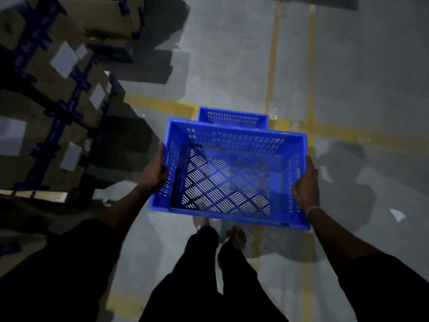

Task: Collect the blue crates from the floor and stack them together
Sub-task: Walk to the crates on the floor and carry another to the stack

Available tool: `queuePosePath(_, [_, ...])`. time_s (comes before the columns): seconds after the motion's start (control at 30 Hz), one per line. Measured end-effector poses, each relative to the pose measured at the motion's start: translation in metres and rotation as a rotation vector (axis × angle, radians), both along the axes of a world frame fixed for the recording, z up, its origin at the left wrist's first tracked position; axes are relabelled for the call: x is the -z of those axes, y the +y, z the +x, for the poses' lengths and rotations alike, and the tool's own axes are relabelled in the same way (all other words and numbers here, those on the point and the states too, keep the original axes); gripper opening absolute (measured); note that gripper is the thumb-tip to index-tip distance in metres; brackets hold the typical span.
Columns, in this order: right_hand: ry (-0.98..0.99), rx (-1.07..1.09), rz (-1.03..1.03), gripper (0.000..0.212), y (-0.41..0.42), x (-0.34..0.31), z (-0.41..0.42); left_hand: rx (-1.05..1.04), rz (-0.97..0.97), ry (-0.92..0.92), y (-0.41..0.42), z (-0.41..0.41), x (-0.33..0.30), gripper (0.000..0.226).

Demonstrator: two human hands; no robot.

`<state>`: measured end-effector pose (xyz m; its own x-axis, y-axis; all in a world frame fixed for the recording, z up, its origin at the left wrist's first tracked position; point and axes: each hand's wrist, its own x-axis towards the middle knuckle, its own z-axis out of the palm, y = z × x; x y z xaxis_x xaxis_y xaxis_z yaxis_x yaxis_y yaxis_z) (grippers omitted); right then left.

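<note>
The risk here is a crooked stack: if the carried blue crate (pixel 228 175) comes down skewed over the second blue crate (pixel 232 117), a corner could catch the rim and jam or tip. The carried crate is empty, bright blue plastic with slotted walls and a lattice base. The left hand (pixel 155 171) and right hand (pixel 306 184) grip its side walls, holding it above the floor (pixel 232 54), over the painted yellow lines (pixel 272 54).

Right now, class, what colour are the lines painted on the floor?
Yellow: the painted floor lines cross the grey concrete, clearest in the head view.
</note>
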<state>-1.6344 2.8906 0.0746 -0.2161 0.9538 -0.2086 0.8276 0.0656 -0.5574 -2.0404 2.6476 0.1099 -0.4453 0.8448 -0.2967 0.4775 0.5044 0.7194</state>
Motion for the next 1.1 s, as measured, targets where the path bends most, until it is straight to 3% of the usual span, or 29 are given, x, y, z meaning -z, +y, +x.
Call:
queuePosePath(0.23, [-0.076,-0.011,-0.023,0.087,0.108,0.085,-0.073,0.002,0.05,-0.101,0.12,-0.068,0.065,0.067])
queuePosePath(0.33, [-0.073,0.01,-0.032,0.081,0.147,0.132,-0.102,0.01,0.0,-0.078,0.163,-0.102,0.131,0.088])
queuePosePath(0.5, [0.012,0.03,-0.016,0.085,0.216,0.217,-0.134,0.004,-0.067,-0.026,0.236,-0.14,0.236,0.1])
queuePosePath(0.63, [0.018,0.038,-0.023,0.083,0.267,0.278,-0.152,0.047,-0.016,0.022,0.283,-0.16,0.31,0.102])
queuePosePath(0.73, [0.01,0.013,-0.026,0.083,0.296,0.316,-0.161,0.034,-0.035,0.058,0.303,-0.174,0.357,0.087])
queuePosePath(0.9, [-0.021,-0.022,0.029,0.079,0.327,0.359,-0.172,0.038,0.142,0.085,0.342,-0.165,0.367,0.063])
queuePosePath(1.0, [-0.014,-0.063,0.058,0.08,0.339,0.367,-0.177,0.005,0.106,0.108,0.345,-0.177,0.383,0.074])
queuePosePath(1.1, [-0.045,-0.062,0.061,0.085,0.343,0.371,-0.185,0.04,0.111,0.075,0.346,-0.189,0.385,0.07])
